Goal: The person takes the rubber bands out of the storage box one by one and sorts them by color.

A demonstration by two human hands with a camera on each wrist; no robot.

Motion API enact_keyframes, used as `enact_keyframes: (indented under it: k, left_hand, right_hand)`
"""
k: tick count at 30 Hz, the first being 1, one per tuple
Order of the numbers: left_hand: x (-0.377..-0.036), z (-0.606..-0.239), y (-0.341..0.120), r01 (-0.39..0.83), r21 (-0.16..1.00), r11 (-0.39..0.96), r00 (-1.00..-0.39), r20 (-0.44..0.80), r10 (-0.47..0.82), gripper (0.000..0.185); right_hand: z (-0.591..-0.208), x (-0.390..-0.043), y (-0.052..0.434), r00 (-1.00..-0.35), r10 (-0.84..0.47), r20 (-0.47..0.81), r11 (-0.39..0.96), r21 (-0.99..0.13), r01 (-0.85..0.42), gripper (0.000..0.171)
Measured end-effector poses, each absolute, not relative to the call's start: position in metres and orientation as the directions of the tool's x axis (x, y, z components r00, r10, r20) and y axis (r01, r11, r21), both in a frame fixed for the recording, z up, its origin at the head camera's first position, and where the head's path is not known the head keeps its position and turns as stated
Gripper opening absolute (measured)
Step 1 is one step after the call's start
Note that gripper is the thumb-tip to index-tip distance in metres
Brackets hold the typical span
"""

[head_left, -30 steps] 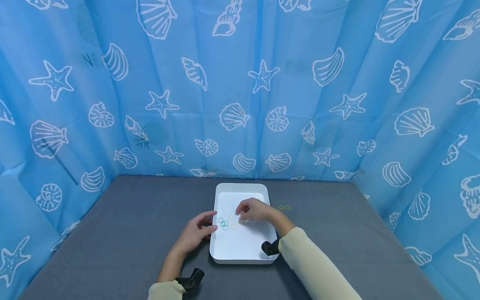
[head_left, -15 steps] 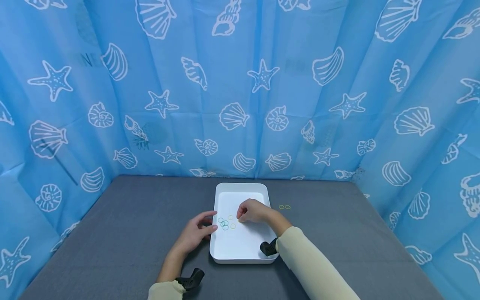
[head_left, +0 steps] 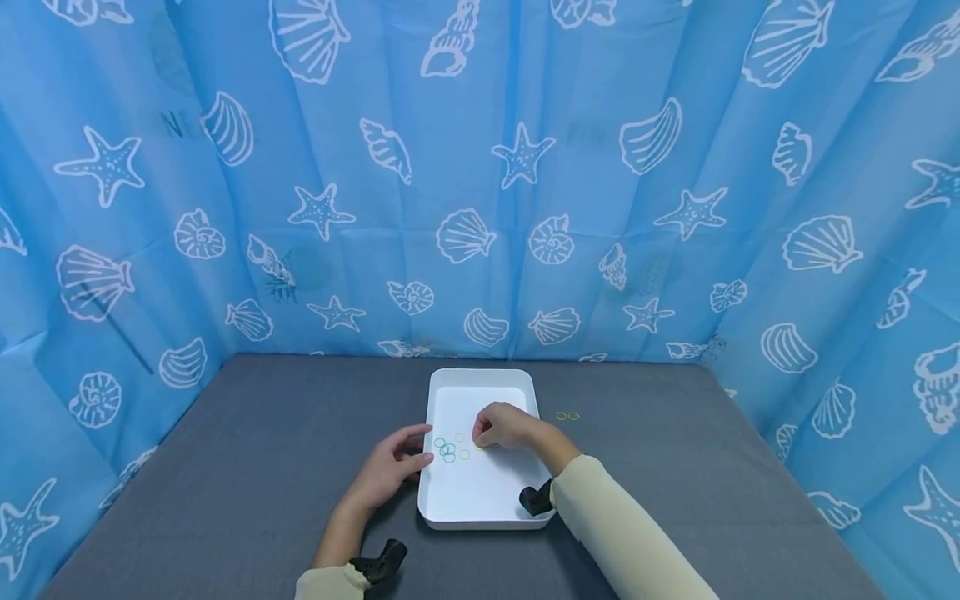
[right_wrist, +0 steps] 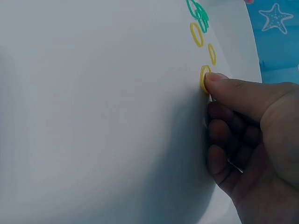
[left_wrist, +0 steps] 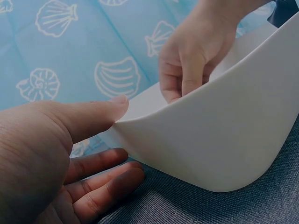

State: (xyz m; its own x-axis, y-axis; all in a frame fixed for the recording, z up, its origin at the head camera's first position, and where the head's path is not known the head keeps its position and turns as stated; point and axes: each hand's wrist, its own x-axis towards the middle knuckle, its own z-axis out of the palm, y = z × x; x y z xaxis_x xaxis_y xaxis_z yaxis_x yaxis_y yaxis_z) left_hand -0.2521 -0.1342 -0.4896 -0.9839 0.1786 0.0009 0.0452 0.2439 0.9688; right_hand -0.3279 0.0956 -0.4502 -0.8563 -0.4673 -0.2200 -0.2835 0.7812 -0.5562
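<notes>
A white tray [head_left: 480,500] lies on the grey table. My right hand [head_left: 506,427] reaches into it, thumb and fingertips pinching a yellow rubber band [right_wrist: 203,80] at the tray floor. It looks doubled in the right wrist view. Close by lie two more yellow rubber bands, a larger-looking one [right_wrist: 196,35] and a narrower one [right_wrist: 212,54]. Beyond them several green rubber bands [head_left: 446,451] overlap near the left wall. My left hand [head_left: 387,464] is at the tray's left side. Its thumb [left_wrist: 105,113] touches the rim; the other fingers spread loosely below, outside the wall.
Two yellow rubber bands lie on the table right of the tray, one [head_left: 561,416] beside the other [head_left: 573,416]. A blue shell-print curtain [head_left: 480,192] hangs behind and at both sides. Each wrist wears a black device, such as the left one [head_left: 380,562].
My right hand has shifted slightly toward the near side of the tray, its fingertips staying low by the yellow rubber band. The left hand stays at the tray's side.
</notes>
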Motion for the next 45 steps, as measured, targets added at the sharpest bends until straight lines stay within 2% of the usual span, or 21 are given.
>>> enact_keyframes:
  k: [11,21,28,34,45]
  left_hand:
    - [-0.253,-0.493,-0.135,0.042,0.965,0.257,-0.984,-0.004,0.176,0.047]
    - [-0.253,-0.491,-0.134,0.027,0.964,0.264,-0.985,-0.019,0.170,0.047]
    - [-0.253,-0.491,-0.134,0.034,0.964,0.265,-0.985,-0.012,0.171,0.046]
    - [-0.253,-0.493,-0.135,0.046,0.965,0.259,-0.984,-0.001,0.176,0.046]
    - [-0.254,-0.495,-0.135,0.029,0.964,0.264,-0.985,-0.017,0.171,0.049]
  right_hand:
    - [-0.449,-0.326,0.096,-0.855,-0.469,-0.221,0.769,-0.577,-0.273,0.012]
    - [-0.441,-0.330,0.101,-0.865,-0.473,-0.168,0.738,-0.611,-0.285,0.011]
    - [-0.432,-0.334,0.106,-0.904,-0.407,-0.132,0.740,-0.628,-0.241,0.010]
    - [-0.424,-0.338,0.120,-0.913,-0.405,-0.056,0.684,-0.681,-0.262,0.008]
    - [-0.419,-0.340,0.158,-0.922,-0.388,0.004,0.620,-0.739,-0.264,0.008]
